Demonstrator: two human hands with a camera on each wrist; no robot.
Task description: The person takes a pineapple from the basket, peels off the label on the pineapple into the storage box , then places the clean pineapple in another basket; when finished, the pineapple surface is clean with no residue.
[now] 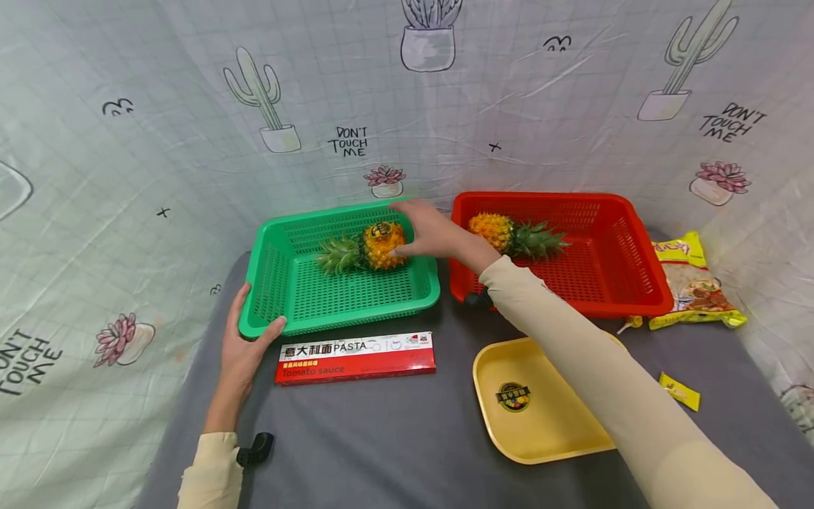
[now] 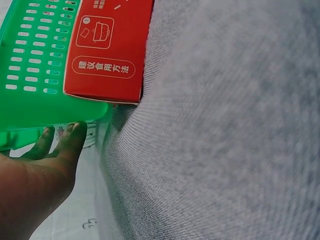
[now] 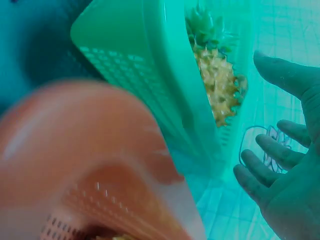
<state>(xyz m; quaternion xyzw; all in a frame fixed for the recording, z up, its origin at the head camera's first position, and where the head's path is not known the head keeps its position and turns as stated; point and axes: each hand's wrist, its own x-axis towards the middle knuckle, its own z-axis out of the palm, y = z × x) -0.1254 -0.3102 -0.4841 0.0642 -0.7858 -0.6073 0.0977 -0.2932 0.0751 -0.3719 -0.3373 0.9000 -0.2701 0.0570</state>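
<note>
Right now the right hand (image 1: 435, 233) reaches over the green perforated plastic basket (image 1: 273, 311), fingers spread and loose, fingertips just at the small yellow pineapple (image 1: 381, 245) lying on its side inside, gripping nothing. Over at the basket's near-left corner, the left hand (image 1: 242, 346) grips the rim, thumb hooked on top. Just in front lies a flat red pasta box (image 1: 356, 357).

Left hand (image 2: 37, 170) sits low in the corner, fingertips up against the green basket (image 2: 35, 60)'s rim. A red pasta box (image 2: 107, 47) lies right beside the basket, and grey cloth (image 2: 225, 130) fills the rest.
</note>
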